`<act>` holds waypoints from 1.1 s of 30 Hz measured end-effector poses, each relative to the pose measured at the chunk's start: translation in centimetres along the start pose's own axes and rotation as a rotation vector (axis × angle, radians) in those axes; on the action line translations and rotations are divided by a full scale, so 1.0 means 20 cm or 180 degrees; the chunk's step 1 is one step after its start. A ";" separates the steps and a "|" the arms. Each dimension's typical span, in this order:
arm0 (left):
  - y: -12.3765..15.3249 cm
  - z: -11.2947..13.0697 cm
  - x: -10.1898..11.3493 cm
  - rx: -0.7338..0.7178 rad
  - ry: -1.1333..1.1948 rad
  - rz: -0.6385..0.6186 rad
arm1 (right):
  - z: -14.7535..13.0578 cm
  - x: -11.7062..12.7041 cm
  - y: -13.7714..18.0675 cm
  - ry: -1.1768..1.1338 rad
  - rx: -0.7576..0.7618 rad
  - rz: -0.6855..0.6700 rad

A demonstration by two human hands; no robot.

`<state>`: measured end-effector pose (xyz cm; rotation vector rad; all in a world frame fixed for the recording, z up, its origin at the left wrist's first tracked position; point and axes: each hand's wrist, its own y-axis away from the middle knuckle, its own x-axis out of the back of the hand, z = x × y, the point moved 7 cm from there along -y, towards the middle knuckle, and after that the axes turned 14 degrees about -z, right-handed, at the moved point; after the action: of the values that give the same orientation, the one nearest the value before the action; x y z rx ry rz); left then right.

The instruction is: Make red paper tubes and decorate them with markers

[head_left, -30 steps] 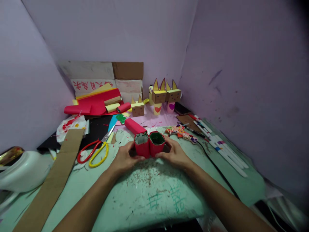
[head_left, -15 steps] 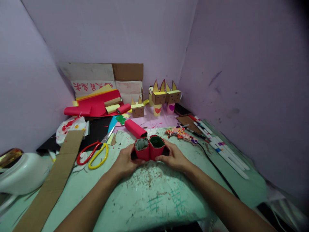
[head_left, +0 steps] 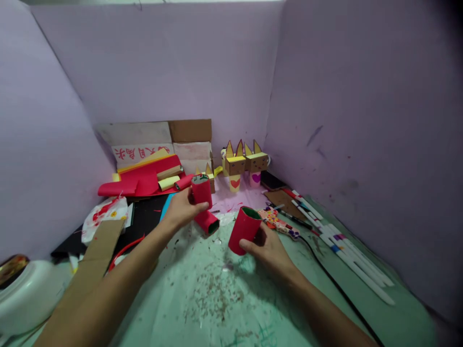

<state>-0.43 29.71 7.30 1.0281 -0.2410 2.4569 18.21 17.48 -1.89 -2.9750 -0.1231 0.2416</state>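
My left hand (head_left: pixel 183 207) is closed around a red paper-covered tube (head_left: pixel 202 193), held upright above the table with its top showing a greyish-green inside. My right hand (head_left: pixel 269 246) grips a second red tube (head_left: pixel 244 231), tilted slightly to the right, its dark green inside visible at the top. Between and behind them, another red tube (head_left: pixel 207 222) lies on its side on the table, partly hidden by the left-hand tube. A patterned glue gun (head_left: pixel 277 222) with a black cord rests just beyond my right hand.
Cardboard cat figures (head_left: pixel 236 166) stand at the back. Red paper sheets (head_left: pixel 152 176) and smaller rolls are piled back left. Markers (head_left: pixel 343 255) lie along the right. A cardboard strip (head_left: pixel 97 255), partly covered scissors (head_left: pixel 125 250) and a white container (head_left: pixel 32 294) are at left.
The two red tubes, side by side before, are now apart. My left hand has lifted its tube forward and left; my right hand has moved right, tilting its tube. The view has tipped upward.
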 end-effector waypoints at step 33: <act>0.50 -0.03 -0.53 0.0285 0.1690 -0.0754 | -0.01 -0.13 0.04 0.0619 -0.0080 -0.0157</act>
<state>0.89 17.56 -0.40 0.3776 0.1561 2.4297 15.71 16.39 -1.43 -2.9953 -0.1768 -0.0556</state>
